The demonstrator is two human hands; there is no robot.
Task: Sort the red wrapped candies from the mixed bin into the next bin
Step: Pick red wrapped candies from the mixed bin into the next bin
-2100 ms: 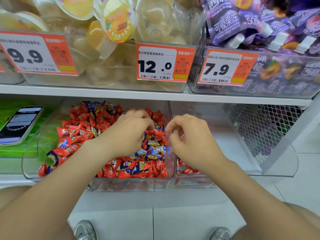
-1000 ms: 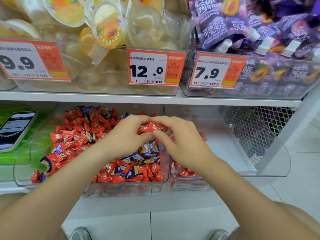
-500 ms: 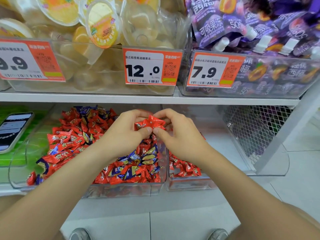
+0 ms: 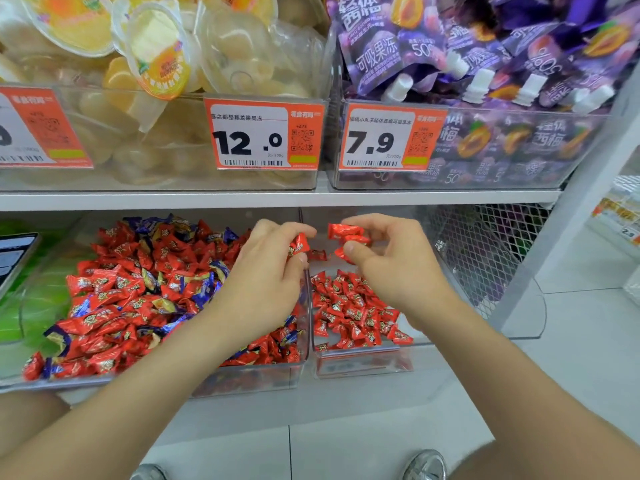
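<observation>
red wrapped candies (image 4: 145,271): head view. most lie mixed with blue wrapped candies (image 4: 204,289) in the mixed bin (image 4: 249,379) on the lower shelf.
next bin (image 4: 363,367): touches the mixed bin on its right side. a low sorted pile (image 4: 349,313) of red ones alone covers its front part.
left hand (image 4: 266,271): over the right rear corner of the mixed bin. thumb and forefinger pinch a single candy (image 4: 298,244), which stands roughly upright, long axis top to bottom.
right hand (image 4: 398,268): above the next bin, fingers curled round a small cluster (image 4: 346,233) of red candies. the exact count cannot be told.
key relation: the single candy sits just beside the cluster, apart from it, almost over the wall shared by the two bins. the next bin lies right of and below both grips, and the right hand is the nearer to the sorted pile.
step, as judged: hand the single candy across or drop it rightward, and release the cluster downward.
progress, as judged: partial, as many red ones remain in the mixed bin.
risk, as judged: a release over the shared wall may let the candy fall on the mixed side.
above: price tag (image 4: 263,135) marked 12.0, with purple pouches (image 4: 485,46) on the upper shelf.
</observation>
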